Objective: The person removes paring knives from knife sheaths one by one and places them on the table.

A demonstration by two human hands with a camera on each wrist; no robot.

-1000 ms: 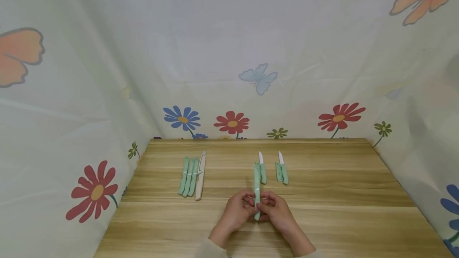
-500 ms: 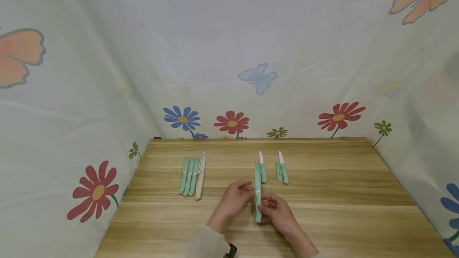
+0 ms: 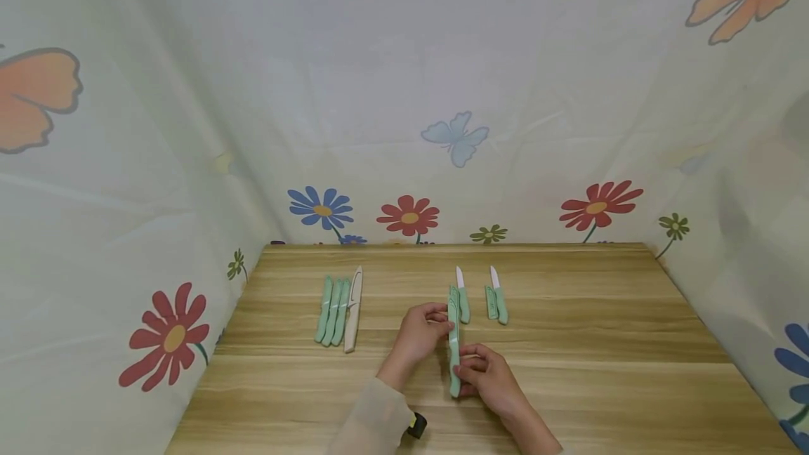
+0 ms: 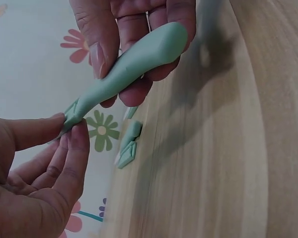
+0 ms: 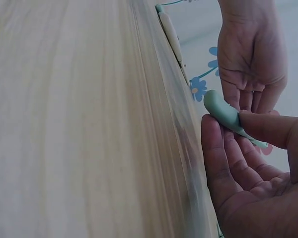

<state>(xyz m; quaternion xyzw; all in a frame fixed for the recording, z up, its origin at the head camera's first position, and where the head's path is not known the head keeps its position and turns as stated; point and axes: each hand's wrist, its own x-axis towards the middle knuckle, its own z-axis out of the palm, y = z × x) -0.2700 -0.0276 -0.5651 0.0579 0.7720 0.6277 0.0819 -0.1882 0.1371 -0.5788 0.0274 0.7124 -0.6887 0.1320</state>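
Observation:
Above the wooden table, both hands hold a mint-green sheathed paring knife (image 3: 454,353), its sheath end pointing away from me. My left hand (image 3: 420,333) pinches the sheath between thumb and fingers, as the left wrist view confirms. The handle (image 4: 139,62) is in my right hand (image 3: 493,378), thumb on one side and fingers on the other. The blade is hidden inside the sheath. Just beyond the held knife lies a bare paring knife (image 3: 463,300) with a white blade. Further right, a second bare paring knife (image 3: 500,299) lies beside a loose green sheath (image 3: 491,302).
At the left of the table (image 3: 600,343) lie three mint-green sheathed knives (image 3: 331,313) in a row. Right against them is a larger beige sheathed knife (image 3: 354,311). A flower-printed cloth (image 3: 518,181) hangs behind the table and along its sides.
My left hand has let go near the handle, moved forward along the knife and now pinches the sheath. My right hand has kept its grip on the handle, with only a slight shift.

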